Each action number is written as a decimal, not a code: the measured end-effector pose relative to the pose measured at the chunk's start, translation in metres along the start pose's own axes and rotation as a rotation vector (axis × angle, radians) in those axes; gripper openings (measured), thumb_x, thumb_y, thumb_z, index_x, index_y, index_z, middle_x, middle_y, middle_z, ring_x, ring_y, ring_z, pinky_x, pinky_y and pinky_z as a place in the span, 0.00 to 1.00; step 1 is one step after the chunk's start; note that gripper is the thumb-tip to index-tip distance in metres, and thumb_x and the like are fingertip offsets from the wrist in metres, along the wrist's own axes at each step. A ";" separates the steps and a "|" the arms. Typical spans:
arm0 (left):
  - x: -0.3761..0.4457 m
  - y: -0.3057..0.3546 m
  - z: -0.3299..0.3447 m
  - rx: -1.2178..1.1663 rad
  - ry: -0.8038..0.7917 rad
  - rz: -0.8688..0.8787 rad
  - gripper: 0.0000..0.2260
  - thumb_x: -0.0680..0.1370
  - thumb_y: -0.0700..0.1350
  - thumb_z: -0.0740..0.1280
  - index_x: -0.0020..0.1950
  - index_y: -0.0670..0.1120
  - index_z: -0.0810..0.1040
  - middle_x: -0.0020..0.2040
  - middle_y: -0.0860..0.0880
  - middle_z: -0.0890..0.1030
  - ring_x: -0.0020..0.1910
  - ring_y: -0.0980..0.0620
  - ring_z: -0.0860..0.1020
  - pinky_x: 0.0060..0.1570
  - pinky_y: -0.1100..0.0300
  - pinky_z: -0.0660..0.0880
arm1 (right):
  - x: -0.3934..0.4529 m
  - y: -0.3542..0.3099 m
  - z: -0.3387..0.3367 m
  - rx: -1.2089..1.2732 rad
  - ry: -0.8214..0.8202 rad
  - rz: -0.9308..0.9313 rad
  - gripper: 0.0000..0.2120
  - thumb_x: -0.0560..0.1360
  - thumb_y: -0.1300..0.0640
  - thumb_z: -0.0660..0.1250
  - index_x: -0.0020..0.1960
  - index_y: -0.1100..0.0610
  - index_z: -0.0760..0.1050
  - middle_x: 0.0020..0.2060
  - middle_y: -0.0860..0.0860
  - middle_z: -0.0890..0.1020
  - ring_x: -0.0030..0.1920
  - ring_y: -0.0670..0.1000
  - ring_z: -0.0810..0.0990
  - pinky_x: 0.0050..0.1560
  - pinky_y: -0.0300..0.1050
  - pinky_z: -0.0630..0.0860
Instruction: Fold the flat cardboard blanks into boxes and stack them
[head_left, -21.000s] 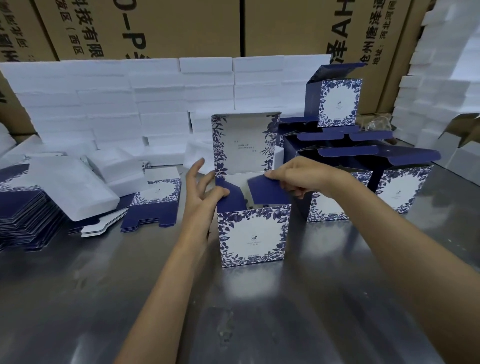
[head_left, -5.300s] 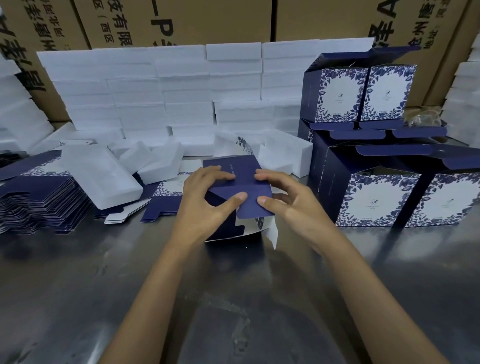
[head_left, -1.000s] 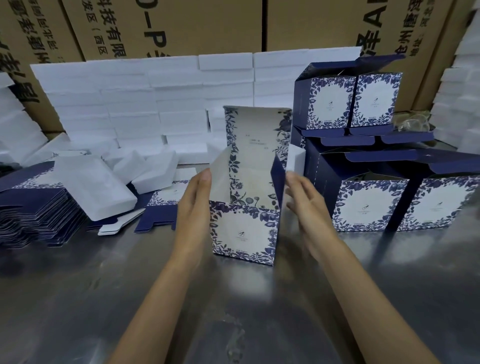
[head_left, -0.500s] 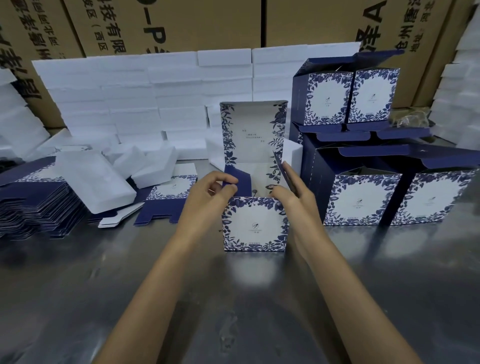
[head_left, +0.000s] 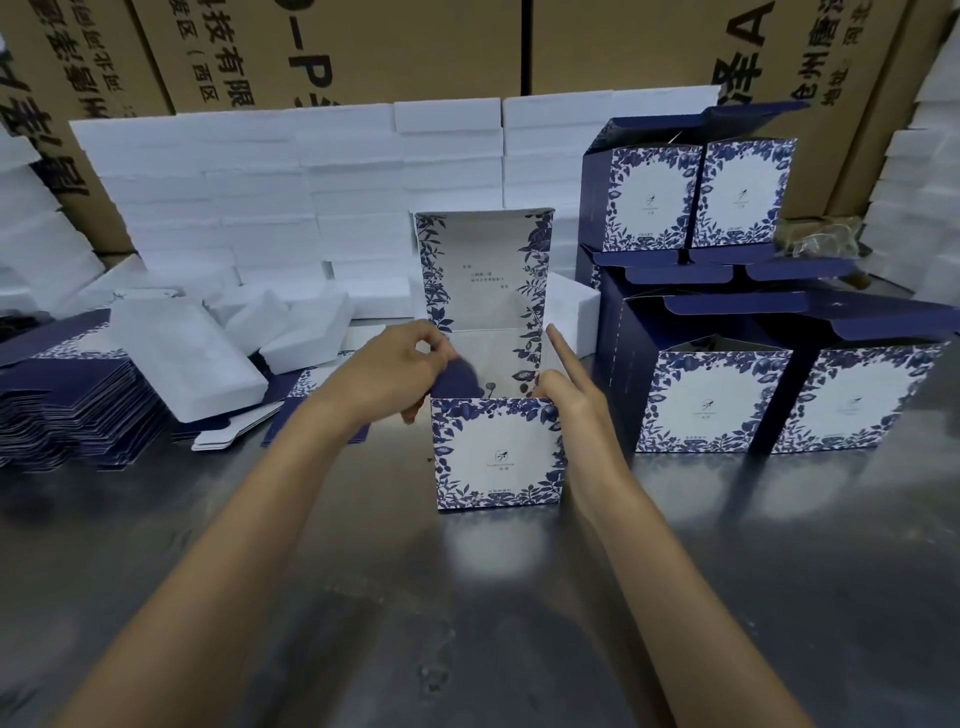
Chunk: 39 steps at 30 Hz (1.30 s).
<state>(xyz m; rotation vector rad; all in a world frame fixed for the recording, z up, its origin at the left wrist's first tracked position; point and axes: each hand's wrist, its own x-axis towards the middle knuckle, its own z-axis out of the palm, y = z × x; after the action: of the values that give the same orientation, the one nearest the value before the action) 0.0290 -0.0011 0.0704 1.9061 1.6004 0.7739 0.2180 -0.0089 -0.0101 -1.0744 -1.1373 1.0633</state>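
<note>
Steel table (head_left: 467, 623) — brown cartons (head_left: 415, 47) behind

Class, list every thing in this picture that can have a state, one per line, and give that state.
Box: upright on the table, lid standing open.
Left flap: navy, being bent inward.
Left hand: pinches the left flap.
Right hand: at the box's right side, two fingers straight.
Finished boxes: stacked in two tiers, lids open.
Blanks: flat, piled.
Foam blocks: stacked at the back, a few lying loose.
</note>
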 end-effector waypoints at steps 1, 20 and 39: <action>0.000 -0.001 0.002 0.019 -0.004 0.012 0.09 0.83 0.43 0.57 0.51 0.49 0.78 0.39 0.40 0.83 0.21 0.55 0.73 0.32 0.62 0.71 | 0.000 0.000 -0.001 -0.002 0.001 -0.009 0.32 0.69 0.50 0.63 0.73 0.33 0.69 0.39 0.29 0.83 0.43 0.37 0.81 0.49 0.39 0.78; 0.010 -0.017 0.037 -0.513 0.232 0.013 0.04 0.81 0.47 0.65 0.53 0.56 0.75 0.57 0.51 0.76 0.51 0.53 0.78 0.48 0.59 0.73 | -0.002 -0.019 -0.021 0.093 -0.185 0.107 0.34 0.64 0.36 0.76 0.69 0.30 0.72 0.66 0.35 0.79 0.60 0.36 0.79 0.62 0.44 0.76; -0.004 -0.033 0.058 -0.882 0.249 0.050 0.07 0.79 0.48 0.67 0.57 0.56 0.78 0.55 0.47 0.84 0.52 0.50 0.83 0.61 0.46 0.76 | 0.016 -0.070 -0.047 -0.671 -0.364 0.162 0.22 0.82 0.54 0.65 0.32 0.51 0.61 0.20 0.45 0.63 0.23 0.48 0.60 0.24 0.38 0.59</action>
<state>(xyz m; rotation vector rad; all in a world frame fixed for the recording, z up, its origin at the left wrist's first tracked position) 0.0474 -0.0021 0.0066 1.2303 1.0441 1.4776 0.2721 -0.0089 0.0564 -1.5509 -1.8013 1.0520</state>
